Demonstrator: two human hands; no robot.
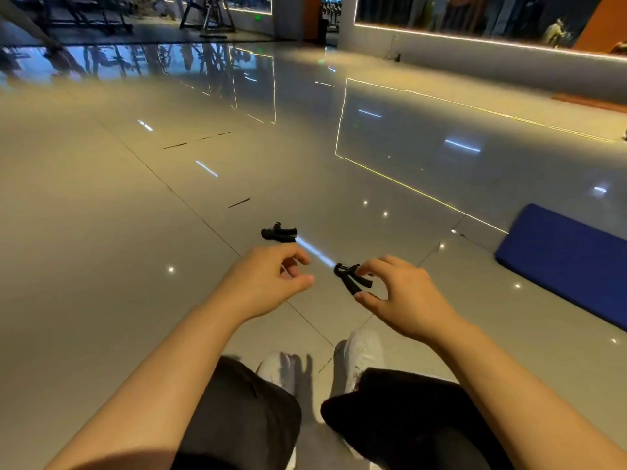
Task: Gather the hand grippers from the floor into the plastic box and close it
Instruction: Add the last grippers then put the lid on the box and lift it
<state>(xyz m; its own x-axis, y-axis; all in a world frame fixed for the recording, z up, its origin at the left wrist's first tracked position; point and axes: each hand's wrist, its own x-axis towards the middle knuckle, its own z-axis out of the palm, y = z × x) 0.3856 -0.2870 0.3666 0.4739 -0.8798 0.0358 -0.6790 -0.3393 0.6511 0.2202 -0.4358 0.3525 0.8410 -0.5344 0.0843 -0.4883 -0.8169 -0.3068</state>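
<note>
Two black hand grippers lie on the glossy tiled floor in front of me. The far hand gripper [279,232] rests just beyond my left hand [268,283], which hovers with loosely curled fingers and holds nothing. The near hand gripper [351,279] sits between the index finger and thumb of my right hand [403,296]. Those fingers are spread around its handles, and I cannot tell whether they touch it. No plastic box is in view.
A blue mat [566,257] lies on the floor at the right. My knees in dark shorts and my white shoes [363,351] are below the hands. Gym machines [207,15] stand far back, and a wall with a light strip [475,39] runs along the right.
</note>
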